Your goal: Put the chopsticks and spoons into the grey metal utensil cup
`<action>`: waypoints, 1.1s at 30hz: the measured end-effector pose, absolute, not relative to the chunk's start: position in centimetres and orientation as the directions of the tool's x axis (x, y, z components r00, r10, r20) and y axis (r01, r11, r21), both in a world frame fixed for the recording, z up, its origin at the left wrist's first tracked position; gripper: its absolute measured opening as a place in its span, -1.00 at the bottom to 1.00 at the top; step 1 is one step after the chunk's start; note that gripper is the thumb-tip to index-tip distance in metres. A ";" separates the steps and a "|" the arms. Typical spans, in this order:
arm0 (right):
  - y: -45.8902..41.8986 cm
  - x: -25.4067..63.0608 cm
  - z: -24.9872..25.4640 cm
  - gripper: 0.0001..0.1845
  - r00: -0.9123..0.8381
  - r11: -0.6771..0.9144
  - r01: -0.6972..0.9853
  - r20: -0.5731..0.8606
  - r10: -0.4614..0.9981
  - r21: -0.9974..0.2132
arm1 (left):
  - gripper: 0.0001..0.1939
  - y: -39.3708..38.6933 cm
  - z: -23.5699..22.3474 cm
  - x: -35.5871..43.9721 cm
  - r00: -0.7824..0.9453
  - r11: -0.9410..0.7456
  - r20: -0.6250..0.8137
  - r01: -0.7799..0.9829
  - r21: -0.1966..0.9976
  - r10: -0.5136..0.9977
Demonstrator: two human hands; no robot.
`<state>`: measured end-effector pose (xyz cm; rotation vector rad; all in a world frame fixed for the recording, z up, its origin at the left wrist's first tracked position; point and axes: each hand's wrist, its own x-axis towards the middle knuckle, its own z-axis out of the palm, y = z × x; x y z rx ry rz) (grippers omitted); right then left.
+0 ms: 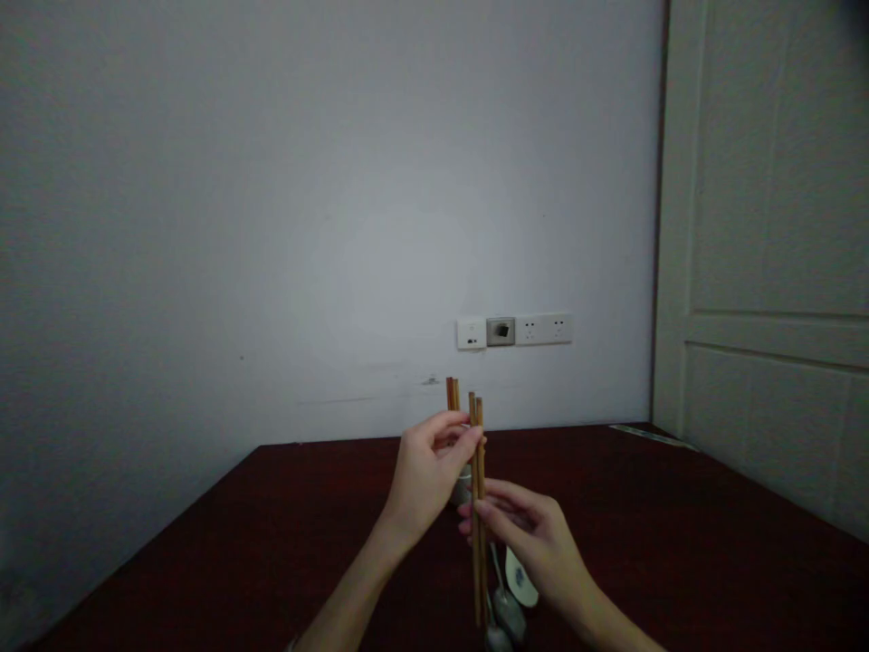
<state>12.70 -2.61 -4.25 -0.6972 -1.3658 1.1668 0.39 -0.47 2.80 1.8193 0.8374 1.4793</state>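
Observation:
A pair of wooden chopsticks (479, 561) stands nearly upright in front of me, held by both hands. My left hand (431, 462) pinches them near the top, while my right hand (529, 534) grips them around the middle. Behind my left hand, more chopsticks (453, 394) rise from a pale cup (463, 487), which is mostly hidden by my fingers. Below my right hand lie metal spoons (509, 616) and a white spoon (520, 580) with a dark blue mark, partly covered by the hand.
The dark red table (272, 543) reaches back to a pale wall (339, 226). Sockets and a switch (514, 331) are set in the wall above it. On the right stands a white panelled door (767, 226), and a thin flat strip (652, 436) lies at the table's back right edge.

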 end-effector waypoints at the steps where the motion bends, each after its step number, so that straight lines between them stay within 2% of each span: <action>1: -2.7 12.7 -4.1 -0.62 -0.179 0.324 -0.217 0.364 0.914 -0.921 | -0.72 -0.4 2.9 0.3 0.183 -0.551 0.542 0.003 0.834 0.821; 4: -2.8 12.8 -4.0 -0.63 -0.197 0.311 -0.217 0.354 0.914 -0.925 | -0.72 -0.3 3.2 0.1 0.222 -0.462 0.475 -0.112 0.880 0.851; 8: -2.4 13.0 -4.4 -0.63 -0.191 0.284 -0.239 0.332 0.924 -0.929 | -0.76 -0.4 3.2 0.0 0.233 -0.452 0.474 -0.143 0.880 0.849; 23: -2.1 13.1 -4.3 -0.55 -0.206 0.200 -0.283 0.263 0.943 -0.938 | -0.79 -0.5 3.4 0.1 0.236 -0.461 0.478 -0.126 0.878 0.846; 33: -2.2 13.3 -3.9 -0.52 -0.223 0.189 -0.255 0.248 0.943 -0.948 | -0.81 -0.7 3.5 0.2 0.227 -0.468 0.476 -0.089 0.879 0.850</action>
